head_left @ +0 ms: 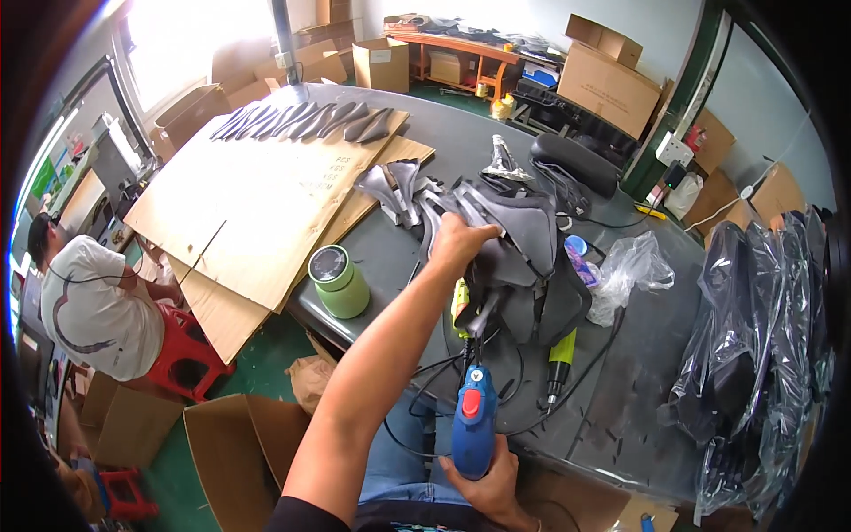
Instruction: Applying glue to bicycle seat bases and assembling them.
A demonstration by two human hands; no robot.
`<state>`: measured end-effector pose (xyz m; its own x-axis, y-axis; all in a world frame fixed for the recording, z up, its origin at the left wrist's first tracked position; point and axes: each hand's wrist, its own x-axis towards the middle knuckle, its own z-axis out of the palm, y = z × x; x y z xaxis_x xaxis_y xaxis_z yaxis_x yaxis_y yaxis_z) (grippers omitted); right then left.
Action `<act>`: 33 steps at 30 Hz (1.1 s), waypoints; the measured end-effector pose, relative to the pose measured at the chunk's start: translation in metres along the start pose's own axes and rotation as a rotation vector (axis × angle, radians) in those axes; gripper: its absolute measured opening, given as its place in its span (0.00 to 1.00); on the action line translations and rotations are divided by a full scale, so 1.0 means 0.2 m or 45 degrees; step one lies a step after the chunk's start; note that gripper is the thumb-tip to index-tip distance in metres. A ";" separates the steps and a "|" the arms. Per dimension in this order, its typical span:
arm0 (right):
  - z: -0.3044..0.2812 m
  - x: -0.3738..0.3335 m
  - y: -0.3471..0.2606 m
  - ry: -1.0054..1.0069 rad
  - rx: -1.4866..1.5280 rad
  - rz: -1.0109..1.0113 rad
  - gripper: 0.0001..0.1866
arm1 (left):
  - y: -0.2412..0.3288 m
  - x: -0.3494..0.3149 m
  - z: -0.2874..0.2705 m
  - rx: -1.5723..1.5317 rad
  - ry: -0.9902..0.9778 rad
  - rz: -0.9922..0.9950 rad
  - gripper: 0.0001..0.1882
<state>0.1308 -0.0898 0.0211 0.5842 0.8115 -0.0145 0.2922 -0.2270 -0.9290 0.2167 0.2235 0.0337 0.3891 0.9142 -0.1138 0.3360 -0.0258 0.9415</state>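
My left hand (pixel 459 241) reaches forward over a heap of dark grey, soft-looking shaped pieces (pixel 523 222). Its fingers are closed on one grey piece at the heap's near left side, though the fingertips are partly hidden. Close to my body, my right hand (pixel 487 483) is wrapped round a blue electric hand tool (pixel 474 426) with a red button. The tool stands nearly upright, its narrow tip pointing away from me towards the heap. A yellow-green tool (pixel 560 363) with a black end and cable lies right of it, partly under the pieces.
Left of the heap stands a green lidded cup (pixel 339 282). Cardboard sheets (pixel 257 195) bear a row of dark shaped pieces (pixel 301 121). Clear plastic bags (pixel 631 270) and plastic-wrapped dark items (pixel 753 337) lie right. Cables (pixel 585 390) cross the table. A person (pixel 102 306) sits left.
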 end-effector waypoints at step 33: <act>-0.19 0.28 0.03 0.521 0.471 -0.121 0.23 | -0.16 -0.32 -0.23 -0.203 -0.233 0.485 0.15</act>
<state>0.1932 -0.0668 0.0290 0.8361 0.5270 0.1523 0.1164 0.1009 -0.9881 0.1421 0.1839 0.0255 0.6096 0.7645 0.2098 0.0084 -0.2708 0.9626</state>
